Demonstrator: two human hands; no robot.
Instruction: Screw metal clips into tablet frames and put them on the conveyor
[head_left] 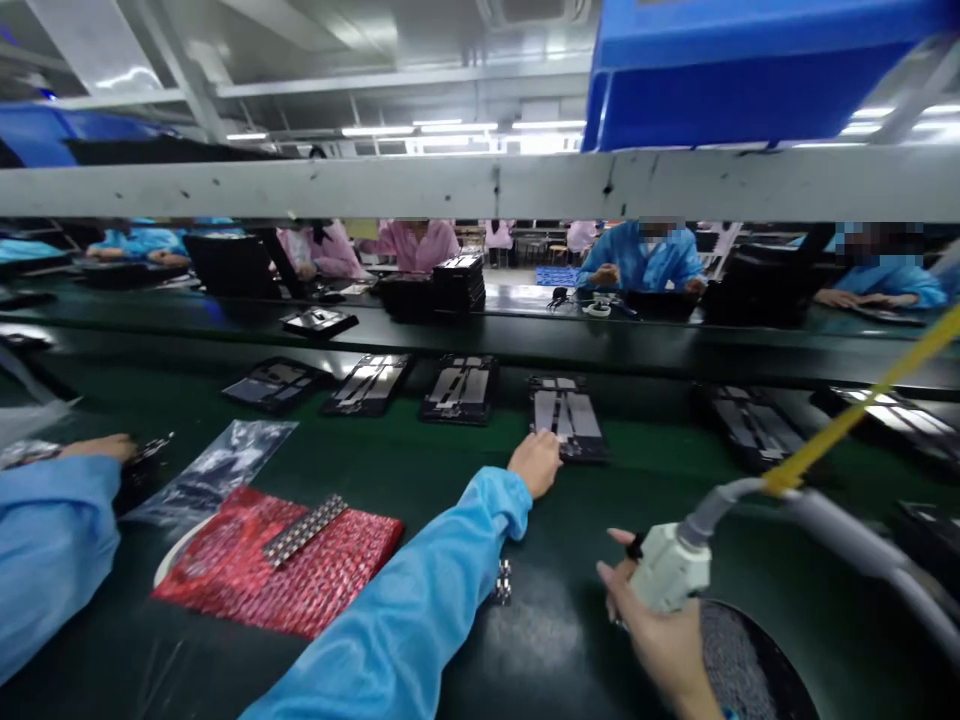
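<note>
My left hand point(536, 462) reaches forward in a blue sleeve, fingers curled against the near left edge of a flat black device panel point(581, 428) with grey plates on it. That panel lies on the green work surface. At the lower right my right hand point(660, 620) is wrapped round an off-white electric screwdriver point(671, 570), which has a grey cable and hangs by a yellow strap point(862, 405). The driver's tip is hidden. Small metal parts point(503, 582) lie beside my left forearm. Near my right wrist sits a round dark dish point(780, 690) of small grey pieces, probably screws.
More panels point(457, 388) lie in a row. Red bubble wrap point(277, 590) carries a metal strip point(306, 530), beside a clear plastic bag point(225, 470). A neighbour's hand point(101, 448) is at left. A grey beam point(450, 190) crosses above, bearing a blue bin point(720, 100). People work opposite.
</note>
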